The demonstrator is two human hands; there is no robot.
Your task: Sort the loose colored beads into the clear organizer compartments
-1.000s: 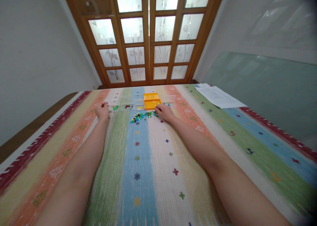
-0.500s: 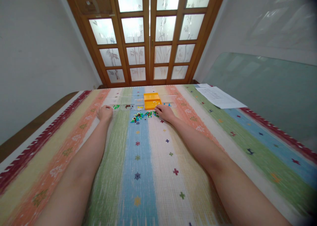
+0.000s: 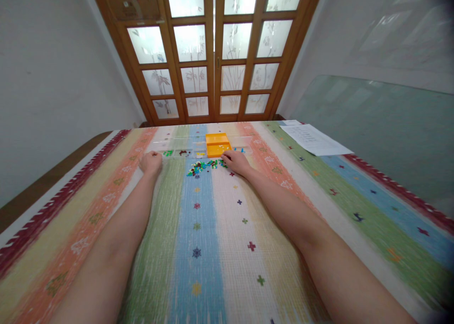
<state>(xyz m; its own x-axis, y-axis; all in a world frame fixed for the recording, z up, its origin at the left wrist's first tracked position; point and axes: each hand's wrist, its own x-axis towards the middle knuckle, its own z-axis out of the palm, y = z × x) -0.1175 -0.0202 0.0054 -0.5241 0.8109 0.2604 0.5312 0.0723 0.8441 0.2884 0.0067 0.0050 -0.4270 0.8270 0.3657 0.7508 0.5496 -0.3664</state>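
Observation:
My left hand (image 3: 151, 161) rests closed on the cloth at the left end of a clear box with open lids; whatever its curled fingers may hold is hidden. Beside it, green pieces (image 3: 168, 153) lie in one compartment, with dark red pieces (image 3: 183, 153) and yellow pieces (image 3: 200, 154) further right. My right hand (image 3: 236, 162) has its fingers pinched together at the right end of a mixed pile of small coloured pieces (image 3: 198, 167). Anything in that pinch is too small to make out. Just behind the hand stands an open orange box (image 3: 213, 149) with some pale pieces inside.
Blue pieces (image 3: 241, 150) lie in a clear compartment right of the orange box. Printed sheets of paper (image 3: 315, 140) lie at the far right of the striped tablecloth (image 3: 198, 276). Wooden glazed doors (image 3: 214, 78) stand beyond the table.
My left hand has shifted very slightly to the right. The right hand stays in the same place, and the pile and boxes look unchanged.

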